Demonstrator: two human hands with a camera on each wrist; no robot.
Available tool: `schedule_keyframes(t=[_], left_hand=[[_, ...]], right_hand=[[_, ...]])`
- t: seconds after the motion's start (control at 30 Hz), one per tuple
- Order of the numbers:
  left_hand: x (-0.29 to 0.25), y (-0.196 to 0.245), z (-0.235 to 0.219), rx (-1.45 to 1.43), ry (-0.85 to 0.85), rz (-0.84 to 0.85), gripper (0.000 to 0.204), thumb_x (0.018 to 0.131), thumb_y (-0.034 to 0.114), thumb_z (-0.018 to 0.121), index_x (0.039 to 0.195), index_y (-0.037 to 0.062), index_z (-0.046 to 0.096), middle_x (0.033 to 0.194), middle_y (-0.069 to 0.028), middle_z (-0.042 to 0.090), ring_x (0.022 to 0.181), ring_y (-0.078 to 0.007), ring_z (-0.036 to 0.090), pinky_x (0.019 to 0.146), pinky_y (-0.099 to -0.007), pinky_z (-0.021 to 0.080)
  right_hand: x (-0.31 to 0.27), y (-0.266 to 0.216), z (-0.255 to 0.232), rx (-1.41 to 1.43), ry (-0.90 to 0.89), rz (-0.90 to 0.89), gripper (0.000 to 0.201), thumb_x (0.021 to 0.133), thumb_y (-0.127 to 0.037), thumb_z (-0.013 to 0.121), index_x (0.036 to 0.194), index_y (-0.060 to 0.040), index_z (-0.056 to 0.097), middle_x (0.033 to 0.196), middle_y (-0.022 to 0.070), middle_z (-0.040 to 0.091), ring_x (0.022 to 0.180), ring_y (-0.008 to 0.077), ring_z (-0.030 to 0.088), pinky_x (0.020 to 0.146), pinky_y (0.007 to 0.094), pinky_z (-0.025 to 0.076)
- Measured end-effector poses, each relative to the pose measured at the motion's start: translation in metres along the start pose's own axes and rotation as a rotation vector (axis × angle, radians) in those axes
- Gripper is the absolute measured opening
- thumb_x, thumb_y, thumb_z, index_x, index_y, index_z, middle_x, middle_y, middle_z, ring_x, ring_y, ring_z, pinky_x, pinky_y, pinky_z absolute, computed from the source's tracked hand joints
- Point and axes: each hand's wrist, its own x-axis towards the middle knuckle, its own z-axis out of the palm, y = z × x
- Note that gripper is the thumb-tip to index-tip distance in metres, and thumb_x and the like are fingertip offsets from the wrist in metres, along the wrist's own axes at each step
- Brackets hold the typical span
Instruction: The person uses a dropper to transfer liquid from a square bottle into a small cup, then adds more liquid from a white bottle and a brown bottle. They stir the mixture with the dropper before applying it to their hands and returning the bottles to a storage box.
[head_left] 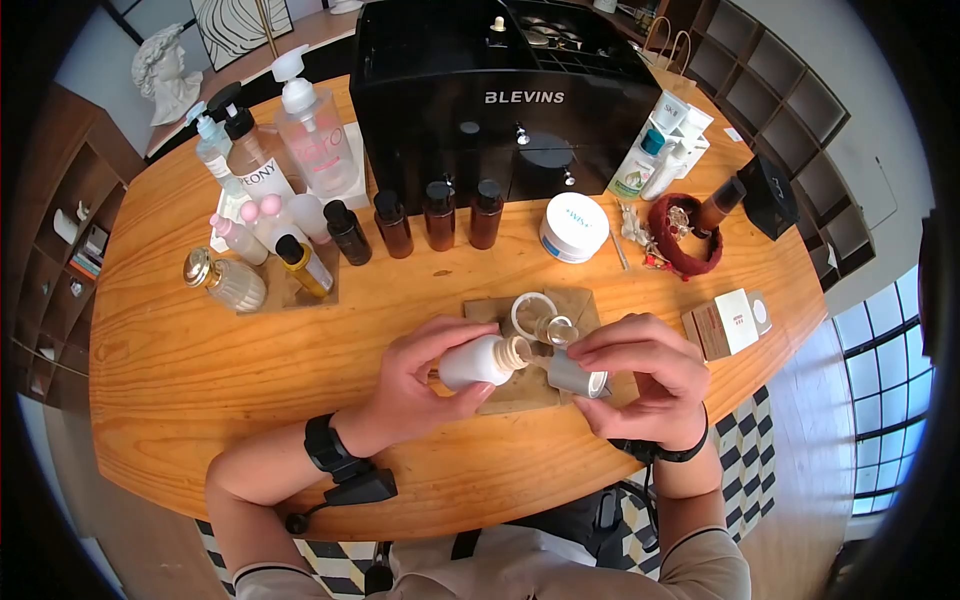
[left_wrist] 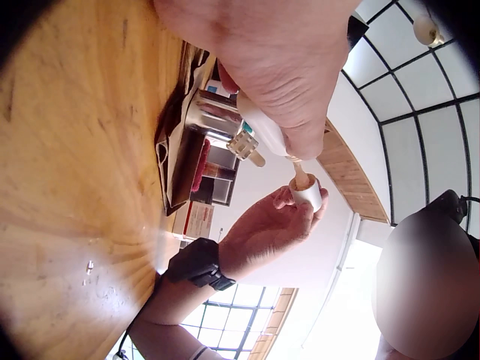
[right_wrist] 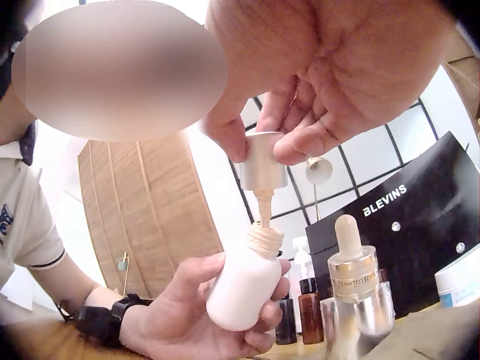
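My left hand (head_left: 415, 380) grips a white bottle (head_left: 468, 364), tilted, its beige-smeared threaded neck toward the right. In the right wrist view that bottle (right_wrist: 244, 291) stands nearly upright in the left hand (right_wrist: 184, 307). My right hand (head_left: 650, 375) pinches a silver-white cap (right_wrist: 264, 161) between thumb and fingers. A beige-coated stem (right_wrist: 264, 206) runs from the cap down to the bottle's mouth. Just behind the hands, a glass dropper bottle (right_wrist: 354, 292) with a gold collar stands on brown paper (head_left: 515, 395), beside a white-rimmed clear container (head_left: 533, 312).
Brown bottles (head_left: 440, 217) line up before a black BLEVINS case (head_left: 450, 120). Pump bottles (head_left: 318, 145) stand back left. A white jar (head_left: 574, 228), a red bowl (head_left: 700, 262) holding jewellery and a small box (head_left: 722, 325) lie to the right on the wooden table (head_left: 250, 370).
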Motion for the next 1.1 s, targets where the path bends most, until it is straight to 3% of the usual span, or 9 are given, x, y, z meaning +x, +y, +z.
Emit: schedule_keyframes(t=[0.63,0.73,0.9,0.93,1.1], left_hand=[[0.000,0.005,0.001,-0.120,0.019,-0.102,0.047,0.086,-0.002,0.071,0.131,-0.0046,0.057,0.124,-0.0109,0.059,0.112,-0.0173,0.059,0.096,-0.0301,0.049],[0.000,0.003,0.000,-0.149,0.015,-0.114,0.048,0.087,-0.002,0.071,0.132,-0.0045,0.056,0.125,-0.0105,0.058,0.113,-0.0170,0.059,0.097,-0.0301,0.048],[-0.002,-0.001,0.000,-0.168,0.038,-0.126,0.048,0.088,0.000,0.071,0.133,-0.0043,0.055,0.125,-0.0100,0.058,0.115,-0.0169,0.059,0.099,-0.0301,0.048],[-0.003,-0.001,0.001,-0.173,0.054,-0.140,0.047,0.088,0.001,0.072,0.132,-0.0042,0.055,0.125,-0.0099,0.057,0.115,-0.0169,0.059,0.100,-0.0302,0.048],[-0.008,0.002,0.005,-0.224,0.129,-0.234,0.046,0.089,0.002,0.072,0.131,-0.0043,0.056,0.123,-0.0096,0.059,0.116,-0.0175,0.059,0.101,-0.0306,0.048]], right_hand=[[-0.003,-0.004,-0.009,-0.032,0.069,0.007,0.033,0.067,0.003,0.082,0.098,0.0000,0.071,0.101,0.0148,0.071,0.090,0.0251,0.070,0.079,0.0326,0.058],[-0.005,-0.001,-0.012,-0.063,0.130,-0.030,0.032,0.069,0.003,0.080,0.098,0.0015,0.069,0.099,0.0160,0.070,0.088,0.0258,0.070,0.079,0.0342,0.058],[-0.013,0.021,-0.019,0.106,0.419,-0.091,0.034,0.081,0.001,0.073,0.112,0.0055,0.060,0.113,0.0188,0.059,0.105,0.0242,0.064,0.090,0.0373,0.055],[-0.013,0.021,-0.020,0.156,0.464,-0.021,0.035,0.084,0.000,0.072,0.116,0.0060,0.057,0.118,0.0180,0.055,0.111,0.0237,0.060,0.094,0.0362,0.052],[0.006,0.035,-0.025,0.504,0.639,0.288,0.034,0.094,-0.004,0.064,0.127,0.0021,0.058,0.114,0.0094,0.069,0.096,0.0100,0.061,0.077,0.0243,0.046]])
